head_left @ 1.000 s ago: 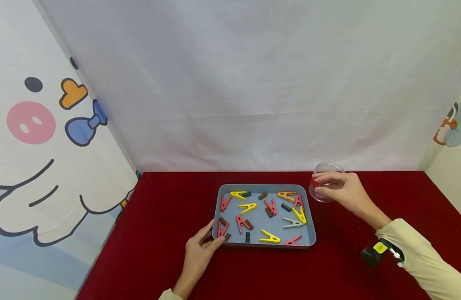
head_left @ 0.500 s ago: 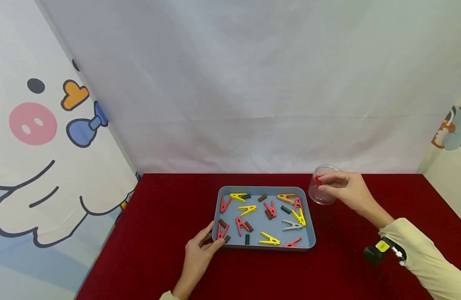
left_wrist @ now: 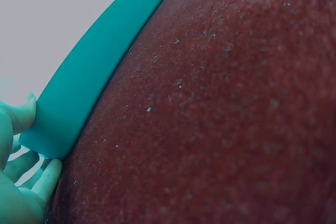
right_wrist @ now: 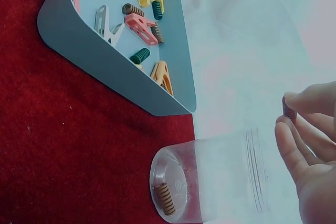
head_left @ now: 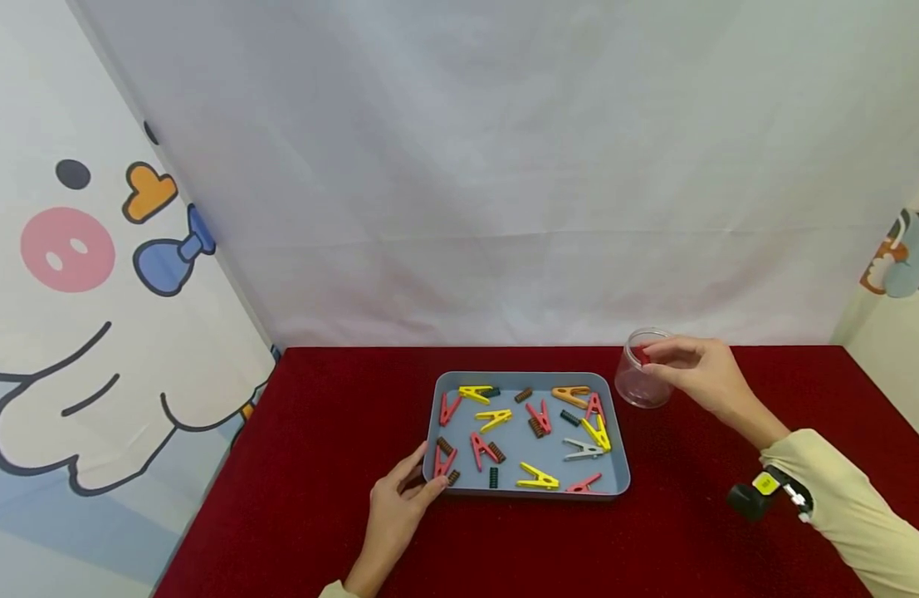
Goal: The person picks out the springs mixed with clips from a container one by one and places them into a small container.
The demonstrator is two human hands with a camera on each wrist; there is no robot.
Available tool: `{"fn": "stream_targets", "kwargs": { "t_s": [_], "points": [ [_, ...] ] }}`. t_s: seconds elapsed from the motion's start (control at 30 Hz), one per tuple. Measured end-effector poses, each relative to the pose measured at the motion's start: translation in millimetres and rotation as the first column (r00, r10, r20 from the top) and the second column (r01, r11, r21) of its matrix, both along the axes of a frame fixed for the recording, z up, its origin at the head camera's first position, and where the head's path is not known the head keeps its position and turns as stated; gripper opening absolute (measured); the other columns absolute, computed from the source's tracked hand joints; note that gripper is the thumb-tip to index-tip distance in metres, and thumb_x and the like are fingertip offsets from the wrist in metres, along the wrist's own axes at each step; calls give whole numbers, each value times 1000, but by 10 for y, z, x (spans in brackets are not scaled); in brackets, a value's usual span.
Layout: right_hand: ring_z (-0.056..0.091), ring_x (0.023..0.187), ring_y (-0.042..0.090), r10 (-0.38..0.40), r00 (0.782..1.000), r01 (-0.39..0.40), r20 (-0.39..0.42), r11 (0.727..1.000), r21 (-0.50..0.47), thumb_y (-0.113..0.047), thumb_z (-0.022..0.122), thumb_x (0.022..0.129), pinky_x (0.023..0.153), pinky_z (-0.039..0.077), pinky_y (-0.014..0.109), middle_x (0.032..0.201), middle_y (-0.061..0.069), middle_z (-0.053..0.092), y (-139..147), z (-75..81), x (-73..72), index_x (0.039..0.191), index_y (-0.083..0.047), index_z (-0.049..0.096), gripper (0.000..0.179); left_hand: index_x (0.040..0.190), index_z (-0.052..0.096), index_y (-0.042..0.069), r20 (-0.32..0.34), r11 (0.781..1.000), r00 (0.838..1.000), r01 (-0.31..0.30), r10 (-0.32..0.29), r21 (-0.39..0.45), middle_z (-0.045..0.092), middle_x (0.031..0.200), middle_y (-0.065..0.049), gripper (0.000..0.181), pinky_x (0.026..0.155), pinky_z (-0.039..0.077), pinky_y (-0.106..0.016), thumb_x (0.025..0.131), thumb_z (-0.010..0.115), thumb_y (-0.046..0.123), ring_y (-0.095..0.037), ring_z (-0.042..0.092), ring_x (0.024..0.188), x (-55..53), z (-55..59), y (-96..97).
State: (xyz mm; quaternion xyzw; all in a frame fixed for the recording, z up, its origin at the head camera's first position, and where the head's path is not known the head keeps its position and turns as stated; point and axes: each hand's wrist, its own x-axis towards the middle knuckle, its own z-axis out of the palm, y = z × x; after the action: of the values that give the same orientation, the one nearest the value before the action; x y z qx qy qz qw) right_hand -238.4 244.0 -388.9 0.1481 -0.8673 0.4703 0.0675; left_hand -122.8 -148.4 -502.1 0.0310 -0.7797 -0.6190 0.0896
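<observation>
Right grip [head_left: 707, 378], nearly closed, pinches 1 red spring [right_wrist: 289, 109].

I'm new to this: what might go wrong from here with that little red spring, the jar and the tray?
The right hand pinches the red spring near the mouth of the jar, so it might slip and land outside. Neither hand holds the jar, so a bump could tip it. The left hand grips the corner of the tray; a tug might shift the clips in it.
</observation>
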Motion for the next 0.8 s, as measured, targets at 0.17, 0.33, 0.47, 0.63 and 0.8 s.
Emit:
{"fn": "stream_targets", "kwargs": {
  "t_s": [0.17,0.33,0.47,0.63,0.8],
  "points": [
    [62,78,11,-7,1000,7,-15,1000,-2,-19,70,75,62,48,17,104,15,60,53,-66,-61,99,-1,65,29,123,53,16,0,1000,1000,-4,4,3,52,121,-5,57,73,48,-23,71,74,21,-19,54,102,-2,-2,3],
    [62,76,10,-27,999,28,-17,999,22,-16,69,76,61,47,16,104,16,60,20,21,-5,98,-1,65,27,124,52,17,16,1000,1000,3,-3,9,52,122,-6,57,73,48,-23,71,73,22,-19,54,103,1,-8,-7],
    [61,76,13,-36,999,37,-28,998,45,-14,69,76,60,47,16,103,17,60,32,20,-16,98,-1,65,26,124,52,16,21,1000,1000,7,-7,16,51,122,-7,57,73,48,-23,71,73,22,-19,54,103,5,-1,-7],
    [60,77,11,-60,998,62,-33,996,61,-20,70,76,62,47,16,101,13,62,83,-52,-83,97,-5,66,27,124,52,16,15,1000,1000,10,-10,22,51,122,-6,57,74,48,-23,71,73,20,-19,54,103,4,7,-8],
    [60,76,10,-67,996,71,-64,995,70,-21,69,76,61,48,15,98,15,62,95,-66,-118,96,-3,66,26,124,52,16,15,1000,1000,12,-12,25,51,122,-6,57,74,48,-23,71,73,20,-19,54,103,3,12,-7]
  ]
}}
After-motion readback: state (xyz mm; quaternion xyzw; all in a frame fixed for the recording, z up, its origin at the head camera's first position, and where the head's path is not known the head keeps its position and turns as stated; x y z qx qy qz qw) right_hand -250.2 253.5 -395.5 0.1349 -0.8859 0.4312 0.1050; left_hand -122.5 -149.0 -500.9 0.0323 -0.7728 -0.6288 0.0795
